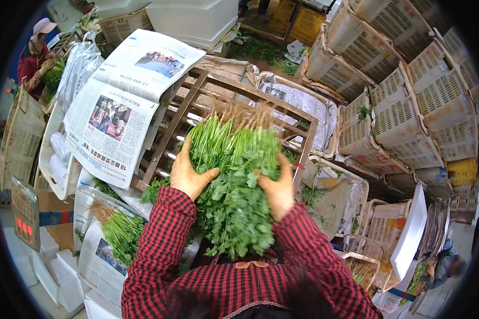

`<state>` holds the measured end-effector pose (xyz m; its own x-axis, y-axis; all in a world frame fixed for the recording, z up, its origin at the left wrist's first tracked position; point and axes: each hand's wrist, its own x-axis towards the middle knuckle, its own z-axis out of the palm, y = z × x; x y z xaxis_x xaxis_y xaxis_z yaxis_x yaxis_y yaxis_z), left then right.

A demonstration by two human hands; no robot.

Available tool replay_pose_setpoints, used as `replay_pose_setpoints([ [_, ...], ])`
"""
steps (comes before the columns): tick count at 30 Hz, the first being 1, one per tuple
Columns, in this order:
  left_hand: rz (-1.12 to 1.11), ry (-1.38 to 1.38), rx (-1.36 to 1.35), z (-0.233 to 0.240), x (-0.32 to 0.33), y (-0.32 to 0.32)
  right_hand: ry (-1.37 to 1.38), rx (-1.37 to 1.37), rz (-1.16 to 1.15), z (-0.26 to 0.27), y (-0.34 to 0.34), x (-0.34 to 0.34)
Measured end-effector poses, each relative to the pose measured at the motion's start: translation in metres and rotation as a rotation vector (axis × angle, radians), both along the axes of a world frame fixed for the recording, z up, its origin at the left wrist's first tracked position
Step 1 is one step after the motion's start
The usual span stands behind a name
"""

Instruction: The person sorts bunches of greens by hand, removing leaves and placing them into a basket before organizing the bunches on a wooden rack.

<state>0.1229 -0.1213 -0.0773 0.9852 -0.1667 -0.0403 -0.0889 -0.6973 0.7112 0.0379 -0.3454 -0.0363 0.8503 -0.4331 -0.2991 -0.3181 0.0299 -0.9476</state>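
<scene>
A wide bunch of cilantro (233, 175) lies before me, its roots (239, 113) pointing away and its leafy tops toward my body. My left hand (191, 171) grips the left side of the bunch, thumb over the stems. On the opposite side, my right hand (277, 183) presses in with its thumb on the leaves; it is slightly blurred. The root end rests over a brown metal slatted rack (189, 99). Newspaper sheets (131, 85) cover the rack's left part.
At lower left, more cilantro (119, 227) lies on newspaper, near a scale with a lit display (25, 215). Plastic crates (407, 115) are stacked high on the right. A foam box (193, 20) stands beyond the rack. One person (34, 60) handles greens at upper left; another (443, 269) is at lower right.
</scene>
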Motion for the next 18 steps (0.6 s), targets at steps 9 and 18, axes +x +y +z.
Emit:
replay_pose_setpoints([
  [9,-0.005,-0.005,-0.077,-0.003,0.005,-0.005,-0.155,-0.185,-0.069,-0.051,-0.069,-0.065],
  [18,-0.009,0.019,-0.159,-0.007,0.006,-0.002,-0.034,-0.443,0.027,-0.069,-0.078,-0.068],
])
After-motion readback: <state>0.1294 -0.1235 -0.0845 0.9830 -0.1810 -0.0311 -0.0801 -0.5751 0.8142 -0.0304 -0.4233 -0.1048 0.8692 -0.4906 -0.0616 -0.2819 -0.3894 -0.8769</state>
